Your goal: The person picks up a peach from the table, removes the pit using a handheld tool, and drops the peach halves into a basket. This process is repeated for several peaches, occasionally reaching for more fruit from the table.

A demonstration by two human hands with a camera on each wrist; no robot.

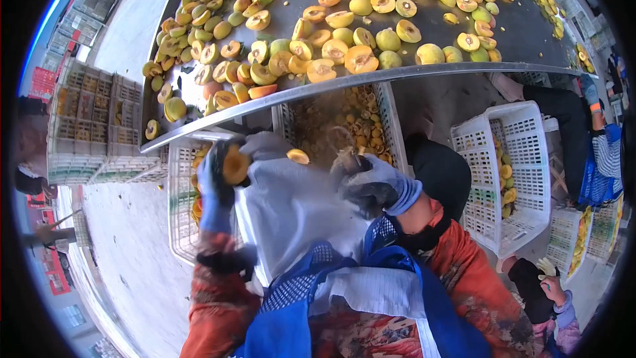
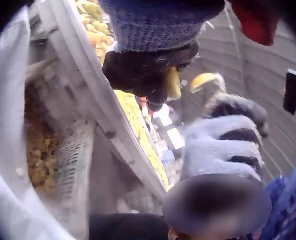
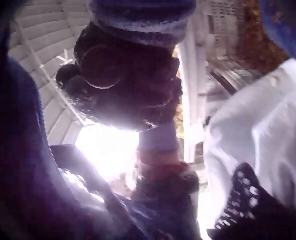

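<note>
My gloved left hand [image 1: 222,182] holds a yellow-orange peach half [image 1: 235,166], its cut face showing, over the near side of the table. A piece of it [image 2: 173,83] shows at the dark fingertips in the left wrist view. My gloved right hand [image 1: 374,189] is curled, slightly blurred, around a thin looped tool [image 1: 341,138] whose outline is smeared. Another peach half [image 1: 298,156] appears between the two hands, above the white cloth [image 1: 291,205] on the lap. In the right wrist view the dark fingers [image 3: 123,80] are bent and hide what they grip.
A metal-edged table [image 1: 371,77] bears many halved peaches. Below its edge stands a crate [image 1: 391,122] of scraps, with a white crate [image 1: 182,219] at left and another [image 1: 523,179] at right. Stacked crates [image 1: 99,119] stand far left; other people sit at right.
</note>
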